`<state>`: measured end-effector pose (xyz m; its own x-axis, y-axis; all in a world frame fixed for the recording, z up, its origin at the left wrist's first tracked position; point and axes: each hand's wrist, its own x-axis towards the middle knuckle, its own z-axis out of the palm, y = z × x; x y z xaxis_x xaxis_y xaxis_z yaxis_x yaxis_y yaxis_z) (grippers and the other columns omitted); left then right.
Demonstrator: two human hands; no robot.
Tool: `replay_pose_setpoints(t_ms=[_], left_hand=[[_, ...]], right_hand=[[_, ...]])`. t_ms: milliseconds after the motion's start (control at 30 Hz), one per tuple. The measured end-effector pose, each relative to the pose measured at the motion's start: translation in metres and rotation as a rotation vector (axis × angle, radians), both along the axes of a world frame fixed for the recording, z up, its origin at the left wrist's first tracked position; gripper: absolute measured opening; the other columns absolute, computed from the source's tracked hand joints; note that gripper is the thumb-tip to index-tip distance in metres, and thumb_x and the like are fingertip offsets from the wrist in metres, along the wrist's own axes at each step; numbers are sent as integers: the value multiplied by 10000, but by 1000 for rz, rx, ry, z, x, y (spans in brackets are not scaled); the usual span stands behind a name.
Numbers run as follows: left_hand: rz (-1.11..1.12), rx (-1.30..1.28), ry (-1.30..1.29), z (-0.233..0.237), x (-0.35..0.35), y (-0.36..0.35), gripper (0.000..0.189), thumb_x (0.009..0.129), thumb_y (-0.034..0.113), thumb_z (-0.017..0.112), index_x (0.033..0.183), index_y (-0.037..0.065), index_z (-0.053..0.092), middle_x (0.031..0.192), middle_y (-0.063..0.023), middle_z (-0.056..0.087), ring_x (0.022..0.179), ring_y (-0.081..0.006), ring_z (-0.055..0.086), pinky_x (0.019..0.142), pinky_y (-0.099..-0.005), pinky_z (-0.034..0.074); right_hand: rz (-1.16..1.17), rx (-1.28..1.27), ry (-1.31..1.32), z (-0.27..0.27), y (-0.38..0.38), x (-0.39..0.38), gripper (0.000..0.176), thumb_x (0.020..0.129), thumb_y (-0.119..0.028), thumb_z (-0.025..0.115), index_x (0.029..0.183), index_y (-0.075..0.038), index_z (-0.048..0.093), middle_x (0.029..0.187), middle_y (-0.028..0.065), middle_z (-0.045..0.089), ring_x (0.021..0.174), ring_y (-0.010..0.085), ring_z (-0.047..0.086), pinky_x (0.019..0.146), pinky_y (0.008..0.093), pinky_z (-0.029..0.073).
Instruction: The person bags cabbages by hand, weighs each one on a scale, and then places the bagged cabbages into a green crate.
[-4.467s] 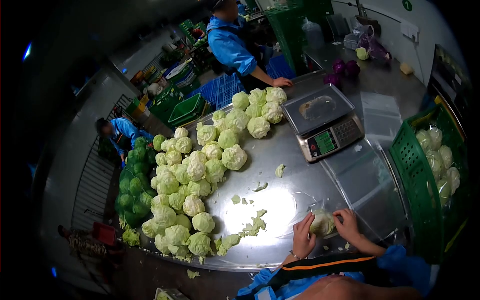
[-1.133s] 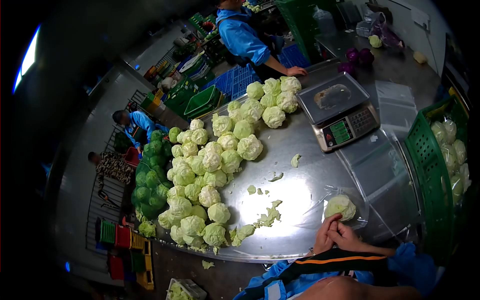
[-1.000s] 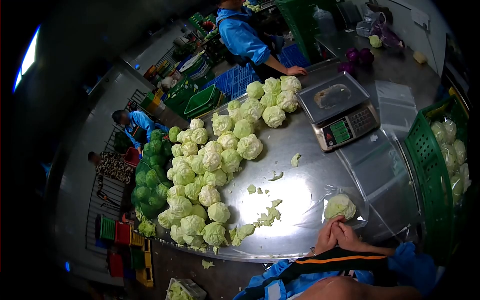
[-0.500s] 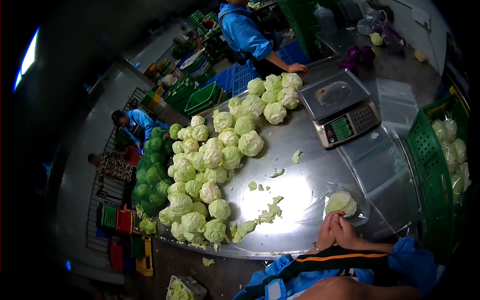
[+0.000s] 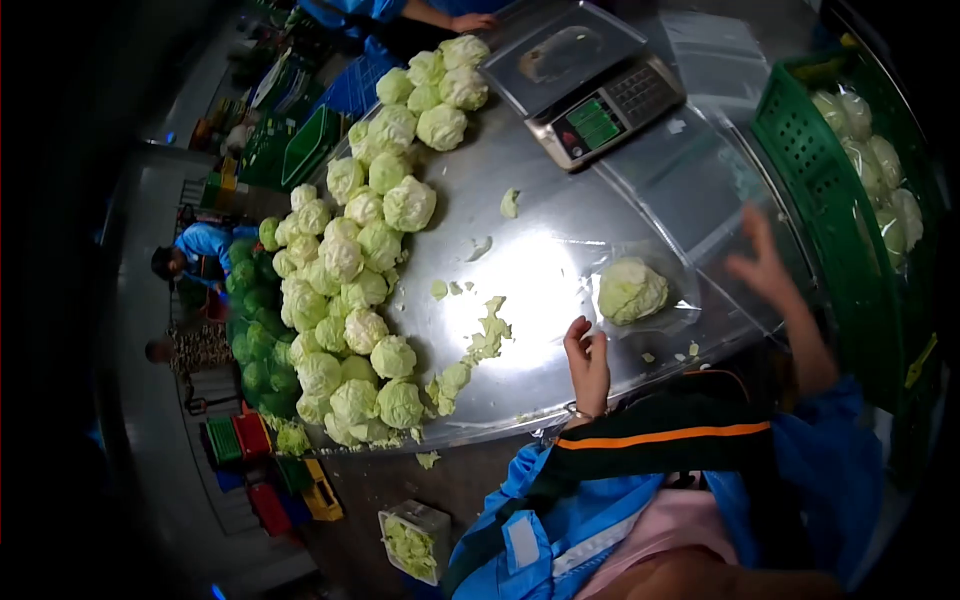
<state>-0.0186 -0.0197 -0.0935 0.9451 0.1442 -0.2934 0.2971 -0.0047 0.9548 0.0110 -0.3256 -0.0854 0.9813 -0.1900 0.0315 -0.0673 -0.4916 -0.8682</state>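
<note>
A trimmed pale-green cabbage lies on clear plastic film on the steel table. My left hand is just to its lower left, apart from it, with slightly bent fingers and nothing in them. To the right, my right hand is raised over the table edge, somewhat blurred, its fingers apart and holding nothing. Flat clear plastic bags lie on the table beyond the cabbage, close to my right hand.
Many cabbages are heaped at the table's left. A digital scale stands at the back. On the right, a green crate holds wrapped cabbages. Leaf scraps dot the steel. A co-worker's hand rests at the far edge.
My hands, together at the cabbage before, are now apart: the right has swung out to the right, the left stays near the cabbage. The camera view has shifted.
</note>
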Motion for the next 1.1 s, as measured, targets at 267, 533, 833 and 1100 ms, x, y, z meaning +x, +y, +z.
replay_pose_setpoints(t_ms=[267, 533, 833, 1100], left_hand=[[-291, 863, -455, -8, 22, -49, 799, 722, 330, 677, 1318, 8, 255, 1250, -224, 340, 1141, -350, 333, 953, -409, 271], [-507, 1015, -509, -8, 28, -44, 660, 686, 40, 576, 1306, 75, 352, 1155, -139, 454, 1087, -317, 394, 919, -414, 272], [-106, 831, -168, -31, -6, -24, 511, 850, 130, 500, 1311, 18, 309, 851, -123, 511, 803, -242, 493, 769, -343, 394], [155, 156, -311, 48, 10, -21, 253, 932, 123, 420, 1101, -18, 545, 559, 48, 436, 463, -12, 366, 422, -177, 290]], right_hand=[[87, -243, 35, -57, 65, 26, 783, 674, -165, 612, 1353, -62, 235, 1308, 208, 351, 1171, 376, 372, 979, 397, 315], [177, 98, -1, -98, 81, 15, 225, 745, -102, 509, 950, -46, 585, 832, 179, 601, 765, 374, 574, 661, 419, 464], [146, 16, -120, -62, 94, -4, 242, 858, -122, 480, 1086, -67, 539, 873, 196, 537, 756, 399, 539, 637, 435, 451], [174, 379, -103, 22, 99, 0, 252, 898, -103, 415, 1121, -47, 518, 772, 155, 600, 676, 213, 600, 576, 307, 446]])
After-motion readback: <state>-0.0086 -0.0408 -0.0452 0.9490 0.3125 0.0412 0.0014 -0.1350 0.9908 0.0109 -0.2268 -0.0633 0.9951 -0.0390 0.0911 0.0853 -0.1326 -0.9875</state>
